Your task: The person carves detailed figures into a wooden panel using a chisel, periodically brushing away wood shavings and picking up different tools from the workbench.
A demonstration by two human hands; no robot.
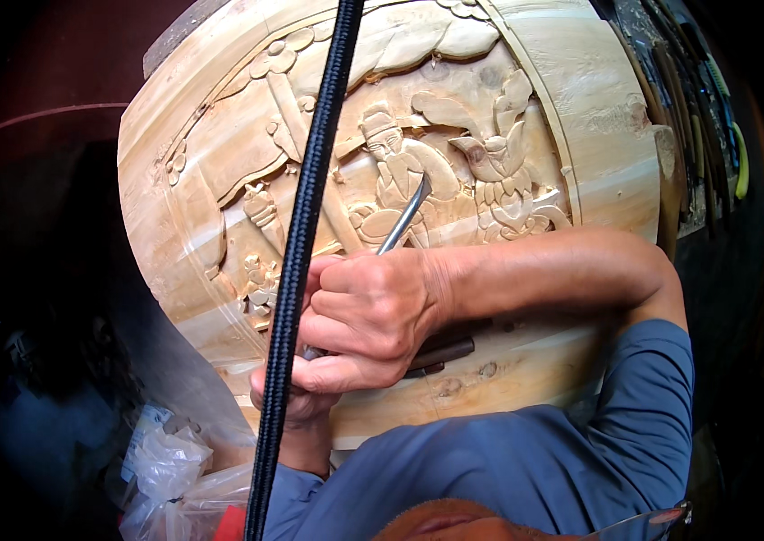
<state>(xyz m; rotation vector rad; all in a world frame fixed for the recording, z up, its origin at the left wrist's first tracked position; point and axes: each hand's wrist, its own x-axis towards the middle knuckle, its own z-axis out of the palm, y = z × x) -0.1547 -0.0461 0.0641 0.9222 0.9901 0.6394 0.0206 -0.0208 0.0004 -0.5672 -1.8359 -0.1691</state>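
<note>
A pale wooden panel (603,99) with rounded edges lies under my hands, carved in relief with a robed figure (384,144) in a hat and a winged, leafy-looking form (499,167). My right hand (368,316) is closed around a carving chisel (407,215). Its steel shank slants up and away, and the tip meets the robed figure's chest. Lower down, my left hand (310,404) is closed on the chisel's rear end, in line with the shank. My right hand and a black cord hide much of its fingers.
A black braided cord (310,189) crosses the view from top to bottom. Dark tool handles (440,354) lie on the panel beneath my right wrist. Many slim tools (693,108) are laid out at the far right, beside a yellow object (741,160). A clear plastic bag (170,464) sits lower left.
</note>
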